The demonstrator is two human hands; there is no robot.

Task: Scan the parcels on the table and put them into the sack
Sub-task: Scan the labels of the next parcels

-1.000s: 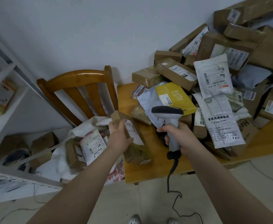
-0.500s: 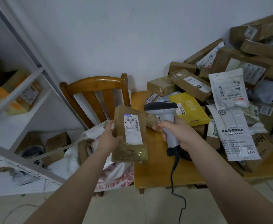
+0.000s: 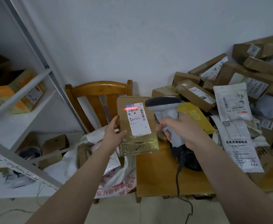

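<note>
My left hand (image 3: 114, 131) holds a brown cardboard parcel (image 3: 137, 139) upright by its left edge, white label facing me. A red scan line glows across the barcode at the label's top. My right hand (image 3: 181, 128) grips a grey barcode scanner (image 3: 164, 105), its head pointed left at the label from close by. Below the parcel the white sack (image 3: 116, 180) with red print lies open on the wooden chair (image 3: 100, 89), with several parcels inside. A heap of boxes and mailer bags (image 3: 232, 101) covers the wooden table (image 3: 156, 175) to the right.
A white metal shelf unit (image 3: 19, 97) stands at the left, holding boxes and shoes. The scanner's black cable (image 3: 179, 172) drops over the table's front edge to the tiled floor. A yellow box (image 3: 195, 117) lies just behind my right hand.
My left hand has lifted the brown parcel higher and turned its label toward the scanner. The scanner's red line now falls on the barcode. The view has shifted left.
</note>
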